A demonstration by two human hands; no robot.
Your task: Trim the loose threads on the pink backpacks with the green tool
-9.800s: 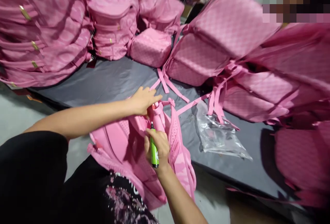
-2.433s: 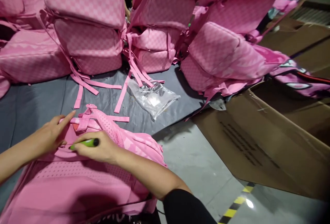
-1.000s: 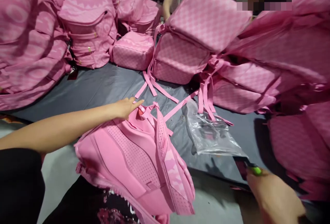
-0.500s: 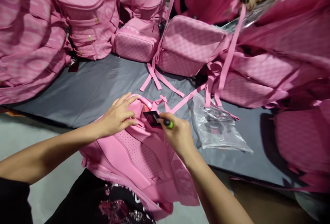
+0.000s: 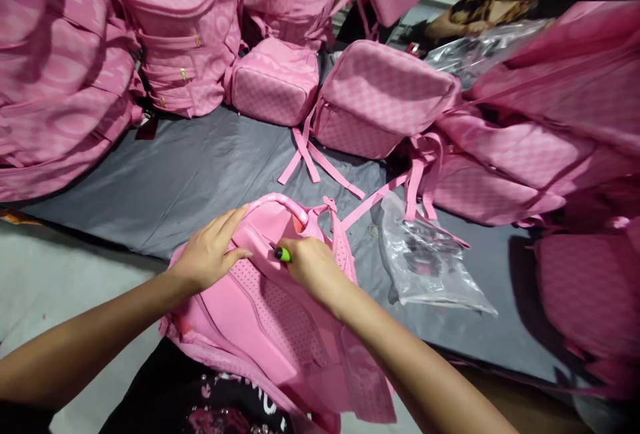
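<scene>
Head view, pink backpack [image 5: 250, 327]: perforated panel facing up, at the near edge of the grey table [image 5: 150, 174], against black clothing [image 5: 155, 387].
Left hand [image 5: 210, 251]: flat on the backpack, thumb apart from the fingers.
Right hand [image 5: 314, 266]: fingers clamped on a green pen [image 5: 284, 255], near the carry handle [image 5: 277, 199].
Clear plastic bag [image 5: 433, 271]: on the table, right of the backpack.

I see the left hand [image 5: 209, 255] spread on a pink backpack [image 5: 270, 327] that lies across the near edge of the grey-covered table [image 5: 170, 167], the right hand [image 5: 315, 267] gripping a green tool [image 5: 285, 255] over its upper part; a clear plastic bag [image 5: 435, 274] lies right of it, and stacked pink bags [image 5: 375, 101] line the far edge
</scene>
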